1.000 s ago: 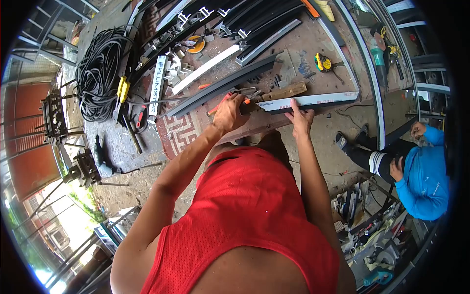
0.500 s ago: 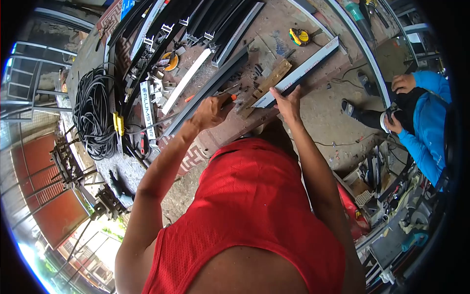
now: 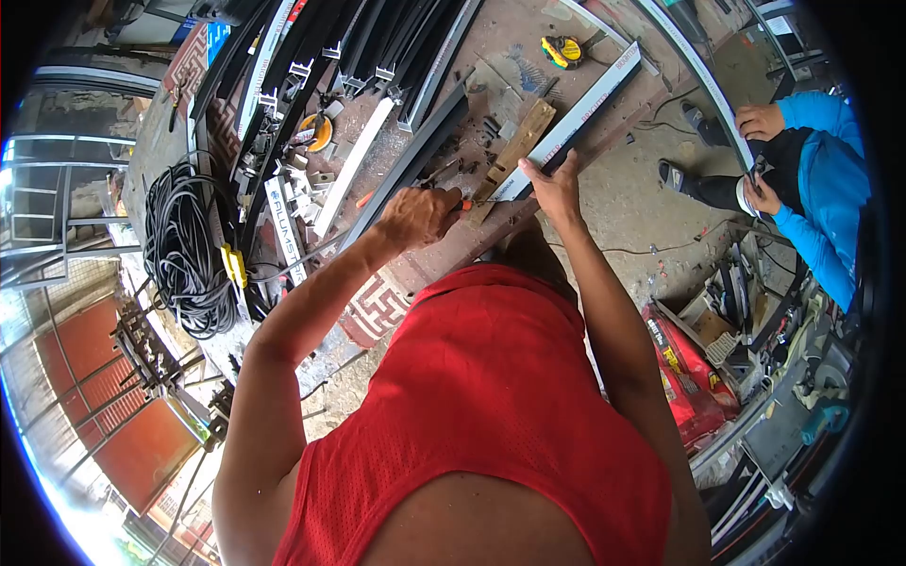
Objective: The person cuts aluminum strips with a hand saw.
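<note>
L hand [image 3: 422, 217] curls round an orange-tipped tool [image 3: 463, 205], type unclear; R hand [image 3: 557, 187], thumb on top, grips the near end of a white-faced metal profile [image 3: 573, 121], right of a wood block [image 3: 521, 146] on bench [image 3: 514, 28]. Prob. light, stiff, slick; best held by edges.

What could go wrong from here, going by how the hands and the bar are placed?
Two risks, as a judgement:

1. The left hand holds an orange item close to the near end of the labelled bar. A slip might scuff the bar or strike the right hand, which grips it a little farther along.

2. The bar is near the edge of the table, so a loosened right-hand grip could let it shift or drop.
</note>
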Motion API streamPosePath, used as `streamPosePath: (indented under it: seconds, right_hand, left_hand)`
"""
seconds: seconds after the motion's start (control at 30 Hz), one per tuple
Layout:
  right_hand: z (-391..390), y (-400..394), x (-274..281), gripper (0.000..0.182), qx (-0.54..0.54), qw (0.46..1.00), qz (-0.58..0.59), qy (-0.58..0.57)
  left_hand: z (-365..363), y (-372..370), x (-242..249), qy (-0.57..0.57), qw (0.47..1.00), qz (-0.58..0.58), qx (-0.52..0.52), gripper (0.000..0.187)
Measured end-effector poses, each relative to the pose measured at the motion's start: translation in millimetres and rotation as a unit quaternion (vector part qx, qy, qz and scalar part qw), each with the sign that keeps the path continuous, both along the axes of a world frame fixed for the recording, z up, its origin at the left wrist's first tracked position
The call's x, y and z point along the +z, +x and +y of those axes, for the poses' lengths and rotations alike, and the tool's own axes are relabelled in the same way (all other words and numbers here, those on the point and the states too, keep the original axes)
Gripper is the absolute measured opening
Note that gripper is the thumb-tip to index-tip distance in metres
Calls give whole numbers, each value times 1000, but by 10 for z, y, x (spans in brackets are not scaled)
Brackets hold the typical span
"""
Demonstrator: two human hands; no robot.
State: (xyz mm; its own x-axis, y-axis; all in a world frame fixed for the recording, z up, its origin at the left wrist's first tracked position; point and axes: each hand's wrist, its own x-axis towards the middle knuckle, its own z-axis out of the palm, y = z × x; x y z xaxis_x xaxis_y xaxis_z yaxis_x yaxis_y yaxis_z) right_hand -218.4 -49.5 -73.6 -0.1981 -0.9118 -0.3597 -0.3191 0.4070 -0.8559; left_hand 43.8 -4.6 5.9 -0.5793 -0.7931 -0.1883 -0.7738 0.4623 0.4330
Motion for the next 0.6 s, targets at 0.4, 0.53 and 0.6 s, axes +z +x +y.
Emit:
streamPosePath:
  seconds: [0.4, 0.53, 0.6]
  right_hand:
    - [-26, -42, 25, 119, 27, 998, 27, 42]
    - [-39, -39, 81, 120, 31, 998, 32, 54]
    - [-42, -41, 79, 121, 31, 997, 33, 57]
  left_hand:
    - [-66, 60, -17, -22, 1000, 4, -17, 21]
    - [-78, 80, -14, -41, 999, 6, -34, 21]
    - [-28, 98, -34, -102, 993, 12, -51, 22]
